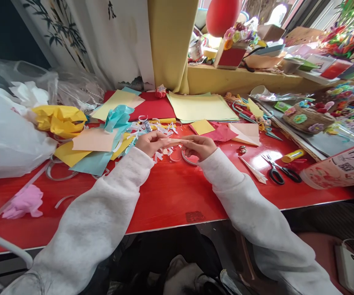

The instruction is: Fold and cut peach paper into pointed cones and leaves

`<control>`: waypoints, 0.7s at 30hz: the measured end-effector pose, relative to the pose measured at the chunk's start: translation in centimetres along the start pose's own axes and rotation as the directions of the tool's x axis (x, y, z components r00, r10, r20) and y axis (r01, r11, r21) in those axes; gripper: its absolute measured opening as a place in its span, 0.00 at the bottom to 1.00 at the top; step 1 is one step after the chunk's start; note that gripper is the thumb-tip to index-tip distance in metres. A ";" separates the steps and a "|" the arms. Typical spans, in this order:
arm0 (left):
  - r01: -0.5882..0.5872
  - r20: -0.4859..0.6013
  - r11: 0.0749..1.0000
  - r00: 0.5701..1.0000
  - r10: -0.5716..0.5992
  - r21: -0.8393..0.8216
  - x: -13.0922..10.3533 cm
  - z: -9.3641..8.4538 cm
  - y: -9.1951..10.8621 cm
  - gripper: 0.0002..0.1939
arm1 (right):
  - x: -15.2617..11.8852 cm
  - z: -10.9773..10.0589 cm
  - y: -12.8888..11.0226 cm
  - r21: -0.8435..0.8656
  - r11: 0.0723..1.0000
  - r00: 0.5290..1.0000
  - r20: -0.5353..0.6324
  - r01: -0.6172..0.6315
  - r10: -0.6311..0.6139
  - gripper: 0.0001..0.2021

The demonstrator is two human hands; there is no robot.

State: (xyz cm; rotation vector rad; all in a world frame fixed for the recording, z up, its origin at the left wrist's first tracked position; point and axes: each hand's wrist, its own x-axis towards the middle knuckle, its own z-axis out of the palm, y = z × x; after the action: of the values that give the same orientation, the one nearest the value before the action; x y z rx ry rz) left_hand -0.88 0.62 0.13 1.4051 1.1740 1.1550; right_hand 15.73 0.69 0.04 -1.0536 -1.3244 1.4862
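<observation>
Left hand [149, 144] and right hand [204, 146] closed, pinching opposite ends of slim peach paper [174, 141], seemingly folded, above red table [177, 196], near white paper scraps [158, 156]. Best handled with light, even pinch, edges aligned, creases smoothed gradually, no twisting.

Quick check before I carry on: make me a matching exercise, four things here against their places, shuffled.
1. Balloon
2. Scissors
3. Pale folded paper
4. Crumpled pink paper

A. Beside the yellow tube
B. On the left part of the table
C. Above the ledge
D. Between the left hand and right hand

Pairs: 1-C, 2-A, 3-D, 4-B
</observation>
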 end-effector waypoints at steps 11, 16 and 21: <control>0.099 0.306 0.995 0.947 -0.098 0.012 -0.1 1.2 -1.6 0.17 | 0.7 0.0 1.0 0.110 0.992 0.994 0.100 -0.063 0.052 0.15; 0.041 0.009 0.953 0.999 -0.046 0.300 0.4 0.4 -1.9 0.13 | 1.3 -1.9 0.8 -0.480 0.868 0.958 -0.169 0.125 -0.232 0.15; -0.182 0.086 0.688 0.981 0.171 0.703 0.5 0.3 -3.1 0.15 | 1.3 -2.1 1.3 -0.869 0.479 0.959 -0.019 0.123 -0.282 0.17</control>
State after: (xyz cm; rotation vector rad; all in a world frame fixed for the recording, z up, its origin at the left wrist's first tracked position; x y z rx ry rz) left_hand -0.83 1.45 -2.92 2.1473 1.5982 0.8261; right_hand 17.32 2.41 -1.51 -1.5076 -2.0622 0.4364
